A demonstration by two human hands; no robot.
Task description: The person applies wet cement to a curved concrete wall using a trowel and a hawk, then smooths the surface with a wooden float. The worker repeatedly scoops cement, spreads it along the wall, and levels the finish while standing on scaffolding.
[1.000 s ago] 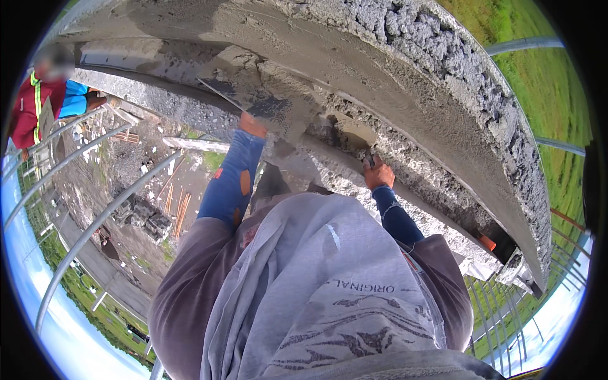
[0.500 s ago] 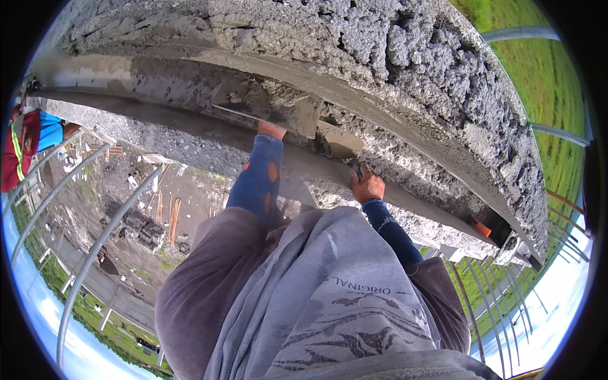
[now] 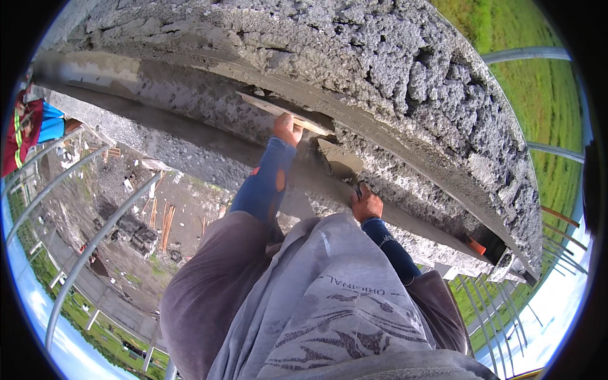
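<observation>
My left hand (image 3: pixel 288 131) grips the float (image 3: pixel 261 105), which is at the far side of the channel (image 3: pixel 174 88); my right hand (image 3: pixel 366 204) curls at the near lip (image 3: pixel 415 223), on what I cannot tell. Leftward the channel looks smoother, perhaps more finished; rightward it is rough, seemingly unfinished

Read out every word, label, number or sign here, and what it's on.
Grey shirt: dark lettering, upside down, beside a dark graphic; I won't copy its wording.
Dark blue right sleeve: pale marks, too small to read.
I can make out no other lettering.
</observation>
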